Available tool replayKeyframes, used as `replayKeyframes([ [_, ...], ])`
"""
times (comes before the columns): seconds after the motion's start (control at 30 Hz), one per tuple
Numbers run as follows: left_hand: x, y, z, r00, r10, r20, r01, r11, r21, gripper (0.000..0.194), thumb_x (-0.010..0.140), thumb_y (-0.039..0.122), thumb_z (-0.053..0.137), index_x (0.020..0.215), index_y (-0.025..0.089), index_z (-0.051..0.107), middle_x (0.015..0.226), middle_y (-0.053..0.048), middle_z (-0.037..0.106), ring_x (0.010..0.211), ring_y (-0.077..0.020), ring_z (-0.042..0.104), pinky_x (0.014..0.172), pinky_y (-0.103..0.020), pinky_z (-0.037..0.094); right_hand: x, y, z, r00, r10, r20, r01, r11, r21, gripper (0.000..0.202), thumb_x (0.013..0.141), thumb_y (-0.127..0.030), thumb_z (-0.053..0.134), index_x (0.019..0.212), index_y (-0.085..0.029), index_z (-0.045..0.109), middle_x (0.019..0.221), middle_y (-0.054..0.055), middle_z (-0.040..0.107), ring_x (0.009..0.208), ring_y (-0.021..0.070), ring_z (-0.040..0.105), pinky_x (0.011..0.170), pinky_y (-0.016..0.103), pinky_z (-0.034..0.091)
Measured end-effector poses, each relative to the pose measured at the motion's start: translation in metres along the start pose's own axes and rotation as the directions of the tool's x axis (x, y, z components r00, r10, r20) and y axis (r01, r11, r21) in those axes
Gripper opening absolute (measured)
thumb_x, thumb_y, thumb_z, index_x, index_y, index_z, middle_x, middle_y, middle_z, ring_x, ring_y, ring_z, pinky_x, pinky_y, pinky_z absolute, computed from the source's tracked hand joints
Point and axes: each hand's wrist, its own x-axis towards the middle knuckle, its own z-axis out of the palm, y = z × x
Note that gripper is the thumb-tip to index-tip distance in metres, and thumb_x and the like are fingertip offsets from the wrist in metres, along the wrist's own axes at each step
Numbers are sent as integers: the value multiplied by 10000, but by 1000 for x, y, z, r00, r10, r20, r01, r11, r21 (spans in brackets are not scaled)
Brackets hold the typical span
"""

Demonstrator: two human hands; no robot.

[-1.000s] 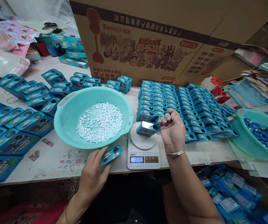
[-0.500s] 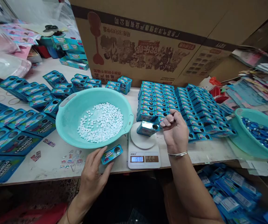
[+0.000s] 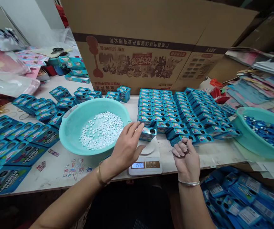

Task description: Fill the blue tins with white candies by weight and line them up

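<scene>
One basin (image 3: 67,135) stands beside the scale (image 3: 139,172), probably for easy reach. The left hand (image 3: 125,145), fingers extended, grips nothing visible; the right hand (image 3: 187,157) curls, contents hidden. By the left fingertips, a box (image 3: 148,135) sits on the scale, presumably for weighing; the basin holds pellets (image 3: 103,131).

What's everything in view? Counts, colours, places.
Caramelo box: one, blue, on scale
digital scale: one, white, front centre
other Caramelo boxes: dozens, blue, left and right
basins: two, turquoise, left and right
tablets: many, white, left basin
shiny pieces: many, blue, right basin
cardboard carton: one, brown, back
stickers: several, multicoloured, left
packs: many, blue, lower right
papers: many, assorted, right
plastic bags: several, clear, left
table: one, white, beneath
left hand: one, near Caramelo box
right hand: one, curled, right
</scene>
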Motion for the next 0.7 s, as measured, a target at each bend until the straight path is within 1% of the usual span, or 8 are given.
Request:
replayKeyframes([
  [0.1,32,2,9,983,18,185,-34,996,81,682,854,237,653,1453,121,348,1494,-170,440,1372,-371,387,1142,-539,363,0,-6,-15,1000,-15,-5,15,1000,27,417,613,-311,912,778,-170,555,510,-125,334,407,30,256,363,142,269],
  [0.2,52,4,16,936,-6,353,-52,987,154,675,846,208,653,1449,132,360,1504,-167,436,1387,-381,369,1138,-569,339,1,-8,-23,1000,-5,0,5,999,38,379,645,-296,884,794,-172,558,512,-125,332,405,31,258,365,139,263],
  [0.27,60,3,23,899,-7,438,-80,981,179,650,840,202,661,1425,129,389,1455,-167,488,1361,-377,404,1131,-587,326,1,-5,-25,1000,7,0,-7,999,44,373,645,-301,878,797,-171,564,508,-124,329,404,31,258,365,141,261],
  [0.37,64,-3,34,860,0,510,-92,984,155,502,870,216,632,1343,144,478,1268,-141,616,1217,-322,544,1070,-513,401,1,0,-26,999,32,-10,-31,998,54,378,630,-309,880,786,-168,567,506,-122,331,404,30,255,363,144,259],
  [0.47,62,-8,34,875,-7,484,-16,999,44,436,884,266,640,1294,176,524,1198,-110,636,1114,-269,608,943,-385,493,-1,0,-27,998,58,-24,-56,996,67,375,619,-298,882,778,-165,569,506,-120,333,406,28,256,362,140,258],
  [0.57,60,-7,6,935,-11,355,51,993,-104,457,872,342,683,1285,203,543,1167,-77,641,1026,-231,640,871,-335,513,-2,-3,-28,997,57,-44,-54,996,71,380,603,-284,889,775,-163,572,505,-117,335,406,27,256,358,140,260],
  [0.63,60,-6,-27,963,-21,267,61,988,-139,458,869,380,692,1276,216,560,1094,-54,654,935,-204,648,831,-321,512,-1,-5,-29,997,53,-55,-49,997,67,381,596,-280,891,771,-163,574,502,-115,334,406,29,254,353,144,263],
  [0.7,59,-9,-63,975,-38,217,57,995,-81,469,863,397,699,1278,222,572,1044,-45,653,876,-191,642,796,-315,507,-1,-4,-28,996,63,-62,-59,996,63,381,588,-279,892,765,-163,575,501,-112,334,408,32,257,348,148,270],
])
